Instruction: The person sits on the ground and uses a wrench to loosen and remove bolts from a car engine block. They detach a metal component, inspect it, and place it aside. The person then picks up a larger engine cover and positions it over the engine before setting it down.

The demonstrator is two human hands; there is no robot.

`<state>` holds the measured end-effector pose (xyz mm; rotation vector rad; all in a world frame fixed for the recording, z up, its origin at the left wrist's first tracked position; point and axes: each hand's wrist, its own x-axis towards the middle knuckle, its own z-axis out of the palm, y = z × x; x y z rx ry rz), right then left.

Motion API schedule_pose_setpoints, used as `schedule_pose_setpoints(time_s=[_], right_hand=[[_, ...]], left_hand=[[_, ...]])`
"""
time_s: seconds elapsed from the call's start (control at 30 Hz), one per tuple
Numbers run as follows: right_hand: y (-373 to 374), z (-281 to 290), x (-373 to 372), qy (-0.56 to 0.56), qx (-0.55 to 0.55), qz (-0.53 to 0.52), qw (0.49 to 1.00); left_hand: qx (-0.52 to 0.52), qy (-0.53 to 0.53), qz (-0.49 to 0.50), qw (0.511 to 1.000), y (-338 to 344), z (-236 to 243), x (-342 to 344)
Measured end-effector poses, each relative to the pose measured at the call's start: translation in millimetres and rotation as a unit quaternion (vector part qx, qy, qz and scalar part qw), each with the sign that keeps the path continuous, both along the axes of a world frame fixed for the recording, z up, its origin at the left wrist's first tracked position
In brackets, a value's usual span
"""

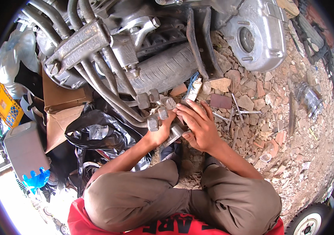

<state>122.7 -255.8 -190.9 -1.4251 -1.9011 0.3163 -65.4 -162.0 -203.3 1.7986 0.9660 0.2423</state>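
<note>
My left hand is closed around a grey metal part with hex nuts and a short cylindrical end, held low in front of my knees. The nuts sit beside the ends of several bent metal pipes; whether the part is joined to them I cannot tell. Over the same part lies my right hand, its fingers stretched and slightly spread, its thumb near the cylindrical end. My fingertips meet at the top of the part, and what is beneath them is mostly hidden. A ribbed metal clamp block grips the pipes higher up.
Behind the pipes lies a tyre under a large metal assembly with a cast housing. Wrenches rest on rubble to the right. At left are a black plastic bag, a cardboard box and a yellow crate.
</note>
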Motion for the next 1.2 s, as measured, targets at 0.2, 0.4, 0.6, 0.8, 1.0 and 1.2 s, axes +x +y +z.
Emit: schedule_pose_setpoints(time_s=[0.2, 0.4, 0.6, 0.8, 1.0, 1.2], right_hand=[[-6, 3, -4, -0.006, -0.004, -0.02, 1.0], [-8, 4, 4, 0.003, 0.016, 0.002, 1.0], [3, 19, 4, -0.02, -0.006, -0.007, 1.0], [2, 13, -4, -0.002, -0.018, -0.021, 1.0], [-5, 10, -1, 0.001, -0.014, -0.011, 1.0], [-3, 15, 2, -0.007, 0.005, -0.019, 1.0]], left_hand=[[-0.045, 0.023, 0.076, 0.996, 5, 41, 14], [-0.114, -0.089, 0.114, 0.983, 14, 52, 16], [0.001, 0.041, 0.047, 0.998, 1, 64, 19], [0.195, -0.034, 0.019, 0.98, -8, 34, 9], [0.159, -0.08, 0.012, 0.984, 9, 52, 13], [0.243, 0.038, -0.023, 0.969, 18, 60, 9]])
